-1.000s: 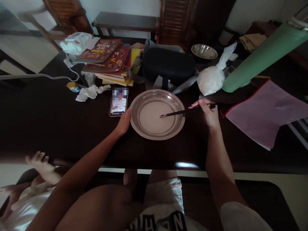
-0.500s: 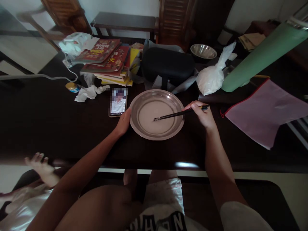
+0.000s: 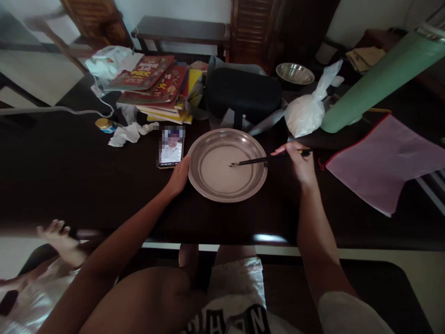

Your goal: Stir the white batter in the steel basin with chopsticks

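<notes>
Chopsticks [image 3: 264, 161] drawn back right across the bowl [image 3: 227, 165] since the earlier frame.
Right hand [image 3: 299, 160] pinches chopsticks; left hand [image 3: 179, 176] curled against the bowl's left rim.

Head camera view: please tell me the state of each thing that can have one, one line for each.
Metal basin: upright, pale liquid inside.
Chopsticks: held, tips in the liquid.
Right hand: closed on the chopsticks.
Left hand: touching the basin's rim.
Phone: flat, screen lit.
White plastic bag: tied shut, full.
Small steel bowl: upright.
</notes>
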`<action>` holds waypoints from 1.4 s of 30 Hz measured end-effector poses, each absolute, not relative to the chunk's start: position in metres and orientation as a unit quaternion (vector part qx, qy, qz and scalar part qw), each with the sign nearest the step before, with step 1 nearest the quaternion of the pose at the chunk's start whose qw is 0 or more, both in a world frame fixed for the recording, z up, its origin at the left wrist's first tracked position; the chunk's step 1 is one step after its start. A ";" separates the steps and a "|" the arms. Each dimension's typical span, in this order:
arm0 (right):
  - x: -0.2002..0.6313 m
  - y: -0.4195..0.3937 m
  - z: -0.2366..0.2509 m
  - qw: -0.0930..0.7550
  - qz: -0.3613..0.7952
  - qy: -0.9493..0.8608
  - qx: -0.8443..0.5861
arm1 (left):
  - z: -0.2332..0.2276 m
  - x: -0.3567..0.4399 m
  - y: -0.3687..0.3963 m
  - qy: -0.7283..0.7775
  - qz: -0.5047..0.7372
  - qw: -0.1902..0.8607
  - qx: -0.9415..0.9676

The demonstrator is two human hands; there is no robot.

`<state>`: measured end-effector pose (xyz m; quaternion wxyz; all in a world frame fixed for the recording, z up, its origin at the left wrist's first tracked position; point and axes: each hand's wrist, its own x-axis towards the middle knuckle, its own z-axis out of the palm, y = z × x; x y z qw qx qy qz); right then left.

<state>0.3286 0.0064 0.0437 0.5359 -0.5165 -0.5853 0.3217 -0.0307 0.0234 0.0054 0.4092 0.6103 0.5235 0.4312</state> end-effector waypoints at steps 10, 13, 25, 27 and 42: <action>0.329 0.007 0.045 0.526 0.307 -0.601 -0.519 | 0.004 -0.030 0.023 0.532 0.432 0.421 0.593; 0.330 0.007 0.043 0.524 0.337 -0.593 -0.510 | 0.002 -0.029 0.021 0.545 0.437 0.421 0.579; 0.327 0.006 0.048 0.500 0.347 -0.630 -0.482 | -0.009 -0.029 0.018 0.550 0.472 0.398 0.563; 0.327 0.007 0.047 0.498 0.337 -0.641 -0.477 | -0.012 -0.029 0.019 0.542 0.481 0.407 0.556; 0.331 0.010 0.042 0.544 0.337 -0.590 -0.492 | -0.028 -0.033 0.026 0.518 0.535 0.430 0.510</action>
